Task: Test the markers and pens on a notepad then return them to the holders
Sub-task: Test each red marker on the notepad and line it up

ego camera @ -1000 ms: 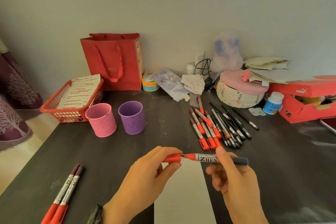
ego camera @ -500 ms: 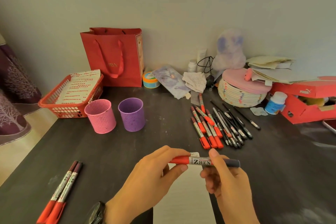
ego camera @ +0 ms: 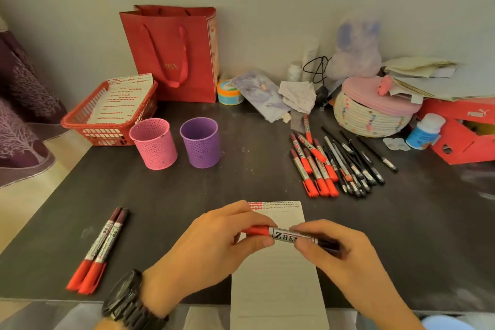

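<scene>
Held marker (ego camera: 281, 234): lies crosswise just above the upper half of the notepad (ego camera: 276, 284); red cap towards the left, dark barrel end towards the right; white label reads "ZHE", the rest covered by fingers
Left hand (ego camera: 219, 249): thumb and fingers pinch the red cap end; a dark watch (ego camera: 128, 300) sits on the wrist
Right hand (ego camera: 340, 257): thumb and fingertips clamp the barrel by the label; both hands meet on the one marker
Notepad: lined sheet at the near edge of the worktop (ego camera: 187, 195); a row of red marks and a line of small print along its top, too small to read
Two red-capped markers (ego camera: 99, 249): side by side, well left of the notepad, caps towards the near edge
Pink holder (ego camera: 154, 143) and purple holder (ego camera: 201, 142): upright, just beside each other, beyond the notepad and to its left
Red markers (ego camera: 313, 163): loose group beyond the notepad to its right; labels too small to read
Black pens (ego camera: 356, 166): fanned out against that group's right side
Red paper bag (ego camera: 176, 53): far beyond the notepad, against the wall; gold letters end in "BA"
Red box (ego camera: 476, 112): far right of the notepad; a leaping-cat logo on its lid
</scene>
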The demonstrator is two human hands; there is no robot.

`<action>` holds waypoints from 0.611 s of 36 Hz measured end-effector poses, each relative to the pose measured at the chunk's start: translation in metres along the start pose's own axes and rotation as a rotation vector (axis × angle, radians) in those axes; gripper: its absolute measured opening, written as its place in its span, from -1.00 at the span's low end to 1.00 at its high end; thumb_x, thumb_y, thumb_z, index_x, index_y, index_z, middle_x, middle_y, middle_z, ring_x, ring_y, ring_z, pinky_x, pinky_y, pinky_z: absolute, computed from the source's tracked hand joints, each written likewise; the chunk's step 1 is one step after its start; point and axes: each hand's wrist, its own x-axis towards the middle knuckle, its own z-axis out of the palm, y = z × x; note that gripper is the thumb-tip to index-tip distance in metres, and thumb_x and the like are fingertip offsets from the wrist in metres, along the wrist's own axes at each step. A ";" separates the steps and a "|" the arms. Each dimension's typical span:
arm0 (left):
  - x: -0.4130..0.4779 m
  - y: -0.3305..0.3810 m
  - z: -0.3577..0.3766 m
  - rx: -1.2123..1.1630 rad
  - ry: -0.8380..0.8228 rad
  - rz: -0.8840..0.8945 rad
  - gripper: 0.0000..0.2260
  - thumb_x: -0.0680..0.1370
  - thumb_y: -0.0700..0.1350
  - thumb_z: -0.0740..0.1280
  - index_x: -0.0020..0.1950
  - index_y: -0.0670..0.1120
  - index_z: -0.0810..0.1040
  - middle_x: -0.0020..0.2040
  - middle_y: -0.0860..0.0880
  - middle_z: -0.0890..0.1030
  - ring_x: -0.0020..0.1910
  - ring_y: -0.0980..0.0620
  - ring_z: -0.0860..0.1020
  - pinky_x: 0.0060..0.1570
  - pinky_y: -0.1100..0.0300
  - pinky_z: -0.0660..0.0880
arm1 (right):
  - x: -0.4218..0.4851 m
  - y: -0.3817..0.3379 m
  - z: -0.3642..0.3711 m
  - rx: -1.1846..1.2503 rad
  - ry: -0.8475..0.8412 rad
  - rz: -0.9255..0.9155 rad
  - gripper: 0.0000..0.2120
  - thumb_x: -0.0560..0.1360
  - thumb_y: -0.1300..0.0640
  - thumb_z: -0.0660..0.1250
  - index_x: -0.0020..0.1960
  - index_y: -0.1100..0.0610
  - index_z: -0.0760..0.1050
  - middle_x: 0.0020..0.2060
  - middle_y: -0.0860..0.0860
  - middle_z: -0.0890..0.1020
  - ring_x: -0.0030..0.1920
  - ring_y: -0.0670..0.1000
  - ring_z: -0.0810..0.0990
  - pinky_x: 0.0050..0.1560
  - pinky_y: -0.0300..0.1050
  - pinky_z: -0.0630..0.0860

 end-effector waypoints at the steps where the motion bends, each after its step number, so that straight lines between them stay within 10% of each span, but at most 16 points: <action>1: -0.001 0.001 -0.001 0.010 -0.015 0.008 -0.64 0.52 0.33 0.18 0.26 0.30 0.49 0.13 0.38 0.49 -0.02 0.21 0.54 -0.16 0.40 0.48 | -0.001 0.001 0.002 -0.120 0.006 -0.058 -0.80 0.47 -0.22 0.37 0.03 -0.21 0.67 -0.12 -0.12 0.70 -0.18 -0.06 0.63 -0.25 -0.25 0.52; 14: -0.003 0.006 -0.015 0.116 -0.190 0.097 -0.64 0.57 0.28 0.21 0.29 0.20 0.53 0.16 0.23 0.56 0.09 0.20 0.55 0.02 0.20 0.55 | -0.013 0.010 0.023 -0.029 -0.054 -0.006 -0.81 0.45 -0.22 0.31 -0.02 -0.23 0.63 -0.36 -0.12 0.59 -0.38 -0.18 0.43 -0.35 -0.37 0.30; 18: 0.002 0.006 -0.015 0.074 -0.146 0.049 -0.47 0.47 0.34 0.23 0.43 0.46 0.20 0.10 0.45 0.43 0.01 0.38 0.48 -0.14 0.46 0.47 | -0.013 0.010 0.030 0.088 0.017 0.033 -0.80 0.43 -0.20 0.33 -0.06 -0.19 0.66 -0.41 -0.08 0.54 -0.42 -0.17 0.37 -0.37 -0.34 0.28; 22: 0.001 -0.001 -0.013 -0.320 0.003 -0.078 -0.21 0.33 0.43 0.38 0.45 0.51 0.03 0.20 0.35 0.47 0.21 0.22 0.50 0.06 0.25 0.53 | -0.014 0.010 0.037 0.280 0.038 0.122 -0.82 0.49 -0.13 0.37 -0.05 -0.10 0.70 -0.46 -0.03 0.43 -0.49 -0.16 0.30 -0.43 -0.38 0.24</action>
